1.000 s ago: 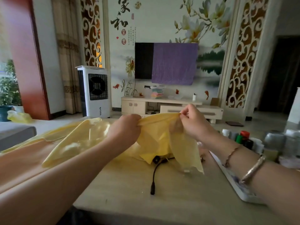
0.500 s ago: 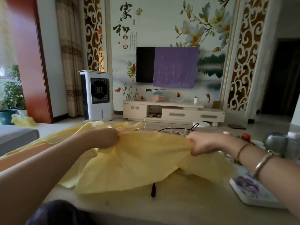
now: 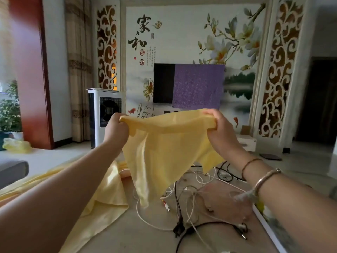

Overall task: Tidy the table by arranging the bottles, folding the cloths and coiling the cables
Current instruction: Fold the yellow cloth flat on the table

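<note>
Step in hand: folding one yellow cloth [image 3: 164, 152], which is lifted clear of the bench [image 3: 131, 234] and hangs in the air.
Left grip: the left hand [image 3: 116, 130] has its fingers curled round the cloth's top edge at its left end.
Right grip: the right hand [image 3: 218, 132] pinches the same edge at its right end, thumb and fingers closed on the bunched fabric.
Cloth's position: the top edge runs left to right between the two hands, sagging a little; the rest drapes down toward the person, its lowest corner dangling just above the cables [image 3: 191, 201].
Key relation: the long axis is that held edge, level and crosswise; both hands sit at about equal height and reach, so neither is clearly nearer.
Next move, as I judge it: bringing the two ends together would halve the cloth along that axis.
Second cloth [image 3: 102, 201]: a larger yellow piece lies spread on the bench at the left, not yet folded.
Cables: a loose tangle of white and black leads below the hanging cloth, uncoiled.
Risk: the dangling corner may snag a lead when lowered.
</note>
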Available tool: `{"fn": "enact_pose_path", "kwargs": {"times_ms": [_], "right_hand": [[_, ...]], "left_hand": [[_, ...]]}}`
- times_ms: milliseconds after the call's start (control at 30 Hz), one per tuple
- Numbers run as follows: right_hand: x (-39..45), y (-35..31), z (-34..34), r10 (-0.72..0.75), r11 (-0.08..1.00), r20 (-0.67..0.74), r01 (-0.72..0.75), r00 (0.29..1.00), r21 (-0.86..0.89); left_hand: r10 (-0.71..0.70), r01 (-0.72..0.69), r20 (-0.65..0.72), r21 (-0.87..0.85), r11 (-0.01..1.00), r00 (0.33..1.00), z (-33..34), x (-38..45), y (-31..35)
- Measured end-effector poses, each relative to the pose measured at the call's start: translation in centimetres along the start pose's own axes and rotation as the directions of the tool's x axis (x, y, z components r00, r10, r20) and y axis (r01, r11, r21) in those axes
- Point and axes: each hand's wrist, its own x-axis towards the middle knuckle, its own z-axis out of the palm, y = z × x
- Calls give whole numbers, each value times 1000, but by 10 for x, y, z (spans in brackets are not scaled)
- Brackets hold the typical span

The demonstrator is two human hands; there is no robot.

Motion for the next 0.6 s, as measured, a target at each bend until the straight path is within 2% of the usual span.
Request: {"fn": "enact_pose_path", "kwargs": {"times_ms": [100, 233, 300, 333, 400, 467, 533, 600], "right_hand": [[-11, 5, -18, -133, 972, 46, 139, 990, -190], [-48, 13, -41, -119, 914, 198, 185, 973, -360], [-70, 19, -51, -82, 877, 299, 211, 951, -432], [-80, 20, -56, -59, 860, 358, 229, 932, -456], [-98, 22, -66, 41, 862, 481, 212, 876, -461], [-116, 19, -77, 168, 883, 574, 137, 801, -449], [-127, 18, -85, 225, 896, 593, 75, 773, -438], [-139, 16, -92, 261, 906, 600, 22, 756, -422]], "left_hand": [[248, -248, 11, 108, 963, 969, -7, -5, 3], [345, -374, 153, 264, 889, 926, -28, -27, -20], [370, -438, 236, 424, 793, 898, -44, -40, -35], [353, -453, 285, 518, 725, 891, -52, -47, -42], [232, -447, 389, 669, 594, 891, -70, -59, -51], [78, -495, 534, 707, 505, 842, -86, -75, -53], [35, -573, 663, 618, 538, 748, -96, -90, -54], [49, -572, 698, 542, 616, 714, -103, -108, -50]]}}
